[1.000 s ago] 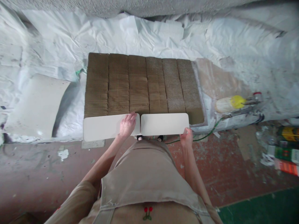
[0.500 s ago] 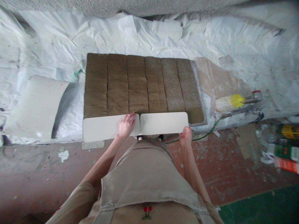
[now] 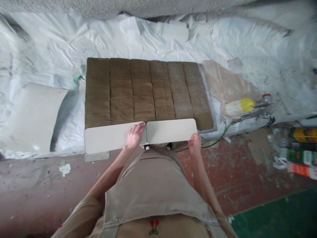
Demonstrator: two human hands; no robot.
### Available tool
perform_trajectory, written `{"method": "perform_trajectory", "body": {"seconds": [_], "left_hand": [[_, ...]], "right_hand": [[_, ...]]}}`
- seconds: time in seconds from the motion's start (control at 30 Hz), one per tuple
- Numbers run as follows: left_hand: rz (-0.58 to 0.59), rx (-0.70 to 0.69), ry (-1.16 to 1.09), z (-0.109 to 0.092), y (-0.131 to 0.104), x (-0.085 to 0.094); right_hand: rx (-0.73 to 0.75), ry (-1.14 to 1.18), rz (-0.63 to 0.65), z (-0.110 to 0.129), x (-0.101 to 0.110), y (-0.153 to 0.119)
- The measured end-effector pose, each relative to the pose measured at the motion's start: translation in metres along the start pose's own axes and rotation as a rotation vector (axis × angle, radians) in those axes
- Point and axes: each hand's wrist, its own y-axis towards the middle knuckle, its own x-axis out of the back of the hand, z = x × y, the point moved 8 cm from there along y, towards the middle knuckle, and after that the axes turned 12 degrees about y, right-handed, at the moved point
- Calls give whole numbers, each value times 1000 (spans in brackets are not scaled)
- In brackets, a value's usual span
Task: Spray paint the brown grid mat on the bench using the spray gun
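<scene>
Two white rounded panels lie end to end across the near edge of a brown ribbed cardboard block [image 3: 143, 89]. My left hand [image 3: 135, 136] rests flat on the right end of the left panel [image 3: 106, 140], fingers spread toward the seam. My right hand [image 3: 195, 142] grips the near right corner of the right panel [image 3: 170, 131]. The block is made of several side-by-side strips and sits on white plastic sheeting [image 3: 158, 39].
A larger white panel [image 3: 32, 115] lies on the sheeting at left. A spray gun with a yellow-capped cup [image 3: 244, 106] and a green hose [image 3: 218, 140] lie at right. Cans and boxes [image 3: 300, 148] clutter the red floor at far right.
The view has drifted slightly left and down. Both hands stay on the panels in the same places; the panels have hardly moved.
</scene>
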Motion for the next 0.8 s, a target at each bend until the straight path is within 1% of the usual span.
{"method": "perform_trajectory", "body": {"seconds": [0.17, 0.4, 0.63, 0.8], "left_hand": [[-5, -72, -18, -8, -6, -2], [-5, -111, -41, -9, -8, -4], [-7, -124, 8, -7, -9, -8], [-34, -145, 26, -8, -11, -7]], "right_hand": [[32, -47, -40, 2, 3, 1], [95, -177, -99, 7, 6, 0], [230, -393, -155, 16, 5, 1], [304, -520, -165, 16, 6, 4]]}}
